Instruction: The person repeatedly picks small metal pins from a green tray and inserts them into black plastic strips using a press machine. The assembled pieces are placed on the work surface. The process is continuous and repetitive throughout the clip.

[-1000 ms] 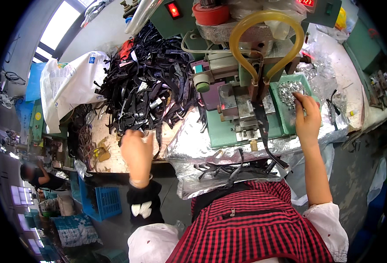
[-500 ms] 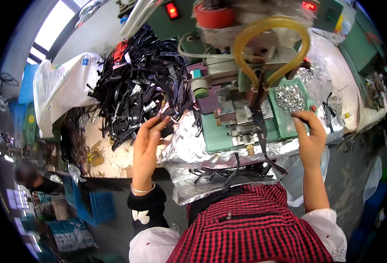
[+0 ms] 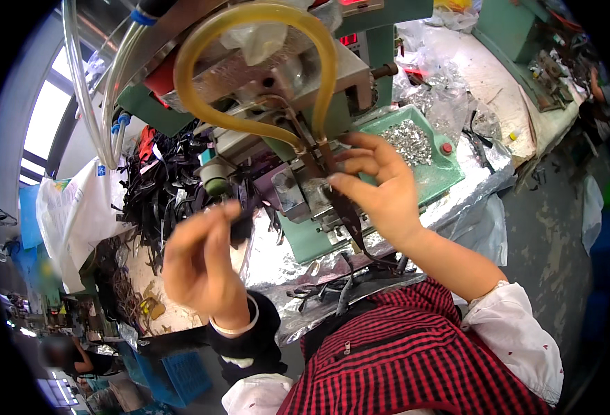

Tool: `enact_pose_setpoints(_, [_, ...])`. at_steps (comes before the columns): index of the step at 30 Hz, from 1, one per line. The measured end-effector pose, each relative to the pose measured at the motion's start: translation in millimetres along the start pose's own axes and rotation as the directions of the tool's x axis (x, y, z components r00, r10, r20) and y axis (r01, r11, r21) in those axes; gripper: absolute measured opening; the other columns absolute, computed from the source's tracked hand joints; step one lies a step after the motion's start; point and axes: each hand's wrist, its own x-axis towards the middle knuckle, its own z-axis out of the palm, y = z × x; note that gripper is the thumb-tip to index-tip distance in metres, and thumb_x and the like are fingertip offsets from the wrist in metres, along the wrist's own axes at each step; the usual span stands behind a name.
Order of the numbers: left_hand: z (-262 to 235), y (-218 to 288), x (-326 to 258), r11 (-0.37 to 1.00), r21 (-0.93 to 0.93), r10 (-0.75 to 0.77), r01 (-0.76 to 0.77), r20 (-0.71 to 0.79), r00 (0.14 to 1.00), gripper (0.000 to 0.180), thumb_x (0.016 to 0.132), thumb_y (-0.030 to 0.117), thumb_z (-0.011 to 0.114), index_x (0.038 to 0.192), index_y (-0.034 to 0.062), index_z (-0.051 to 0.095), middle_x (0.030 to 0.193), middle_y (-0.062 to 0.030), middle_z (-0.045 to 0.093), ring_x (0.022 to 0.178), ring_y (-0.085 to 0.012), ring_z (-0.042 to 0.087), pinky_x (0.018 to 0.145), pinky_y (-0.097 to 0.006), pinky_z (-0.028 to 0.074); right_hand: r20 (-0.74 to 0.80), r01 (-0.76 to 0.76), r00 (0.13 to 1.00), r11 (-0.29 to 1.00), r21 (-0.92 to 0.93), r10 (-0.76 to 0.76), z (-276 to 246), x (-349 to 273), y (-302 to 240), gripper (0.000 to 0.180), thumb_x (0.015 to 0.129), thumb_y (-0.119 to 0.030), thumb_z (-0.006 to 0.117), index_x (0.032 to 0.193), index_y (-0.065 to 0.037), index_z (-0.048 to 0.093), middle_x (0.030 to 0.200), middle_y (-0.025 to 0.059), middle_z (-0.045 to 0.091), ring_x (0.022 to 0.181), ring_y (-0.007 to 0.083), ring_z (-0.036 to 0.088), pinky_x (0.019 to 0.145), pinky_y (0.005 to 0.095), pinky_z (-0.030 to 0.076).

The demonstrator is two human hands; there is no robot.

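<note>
My right hand is at the green machine's work area, thumb and fingers drawn close together beside the two dark metal tips under the yellow tube. What they pinch is too small to make out. A dark strap hangs from the work spot toward my lap. My left hand is raised in front of the heap of black straps, its fingers bent together and partly blurred. Anything in them cannot be made out. To the right of the machine lies a green tray holding small shiny metal pieces.
Several black straps lie on foil at the front table edge. A white bag stands left of the heap. A blue crate is below on the left. Clear hoses hang at upper left.
My right hand has moved left from the tray to the machine's tips. My left hand has drawn back from the strap heap toward me, and its fingers have closed. The view has shifted.
</note>
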Motion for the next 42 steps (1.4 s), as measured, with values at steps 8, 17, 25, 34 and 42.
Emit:
enact_pose_setpoints(8, [23, 6, -34, 0.889, 0.17, 0.307, -0.425, 0.467, 0.829, 0.024, 0.076, -0.006, 0.076, 0.098, 0.0039, 0.074, 0.101, -0.0187, 0.076, 0.075, -0.0242, 0.074, 0.061, -0.031, 0.057, 0.171, 0.161, 0.979, 0.927, -0.34, -0.108, -33, -21, -24, 0.043, 0.089, -0.001, 0.066, 0.132, 0.001, 0.061, 0.118, 0.0129, 0.071, 0.117, 0.0218, 0.064, 0.102, 0.036, 0.048])
enact_pose_setpoints(17, [56, -17, -54, 0.753, 0.114, 0.526, -0.648, 0.487, 0.697, 0.018, 0.077, 0.013, 0.084, 0.09, 0.0069, 0.073, 0.103, -0.0126, 0.075, 0.053, -0.009, 0.053, 0.046, -0.022, 0.037, 0.015, 0.205, 0.948, 0.573, -0.794, -0.319, -131, -3, 38, 0.026, 0.089, -0.004, 0.061, 0.113, -0.004, 0.071, 0.111, 0.0162, 0.073, 0.102, 0.0336, 0.069, 0.091, 0.0393, 0.053])
enact_pose_setpoints(25, [54, -11, -59, 0.82, 0.137, 0.428, -0.556, 0.498, 0.754, 0.029, 0.071, 0.005, 0.087, 0.096, 0.0062, 0.073, 0.1, -0.0128, 0.076, 0.054, -0.0156, 0.059, 0.045, -0.027, 0.041, 0.035, 0.107, 0.98, 0.374, -0.921, -0.194, -141, 0, 36, 0.013, 0.079, -0.009, 0.074, 0.092, -0.008, 0.072, 0.092, 0.0086, 0.067, 0.094, 0.0311, 0.064, 0.084, 0.0411, 0.05])
enact_pose_setpoints(34, [0, 36, -83, 0.859, 0.261, 0.244, -0.44, 0.546, 0.802, 0.036, 0.073, 0.006, 0.084, 0.107, 0.0051, 0.074, 0.111, -0.0166, 0.075, 0.069, -0.018, 0.068, 0.059, -0.027, 0.052, 0.013, 0.135, 0.952, 0.383, -0.914, -0.305, -124, -5, 60, 0.011, 0.08, -0.012, 0.077, 0.088, -0.007, 0.071, 0.085, 0.0079, 0.07, 0.079, 0.026, 0.068, 0.074, 0.0367, 0.053])
enact_pose_setpoints(42, [-59, -42, -15, 0.61, 0.754, 0.028, -0.242, 0.284, 0.958, 0.02, 0.072, 0.004, 0.079, 0.091, 0.0096, 0.077, 0.098, -0.0058, 0.072, 0.094, -0.0299, 0.062, 0.081, -0.041, 0.048, -0.05, 0.118, 0.974, 0.681, -0.723, -0.222, -99, 6, 34, 0.016, 0.088, -0.002, 0.069, 0.104, 0.001, 0.07, 0.089, 0.0041, 0.071, 0.081, 0.011, 0.065, 0.082, 0.0272, 0.051])
